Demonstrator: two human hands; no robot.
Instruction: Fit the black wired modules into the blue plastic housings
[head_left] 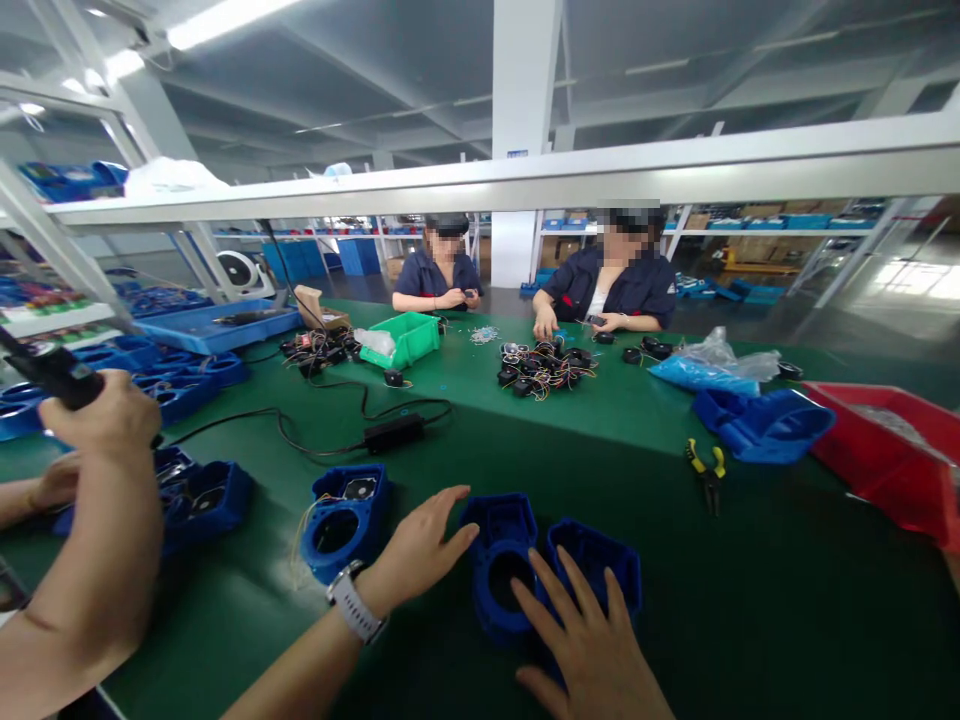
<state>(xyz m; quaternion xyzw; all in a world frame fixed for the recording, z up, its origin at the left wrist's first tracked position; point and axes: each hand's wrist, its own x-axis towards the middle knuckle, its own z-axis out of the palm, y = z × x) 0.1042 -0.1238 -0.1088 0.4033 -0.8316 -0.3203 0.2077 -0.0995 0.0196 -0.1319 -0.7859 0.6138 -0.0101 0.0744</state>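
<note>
Two blue plastic housings lie side by side on the green table in front of me. My left hand (420, 548) is at the left edge of the left blue housing (491, 598), fingers stretched out and thumb apart; whether it touches is hard to tell. Over the right blue housing (626, 565) my right hand (581, 630) is spread open, its fingertips reaching across the gap between the two. Each housing has a round opening and a boxy compartment. Left of my left wrist sits another blue housing (367, 520), with a square dark part and thin wires in it.
A co-worker's hand (105, 410) holds a black tool at left, above filled blue housings (217, 500). Ahead lie a black cable box (394, 433), wired black parts (544, 372) and a green bin (416, 340). Yellow-black pliers (706, 475) and a red bin (870, 460) are at right.
</note>
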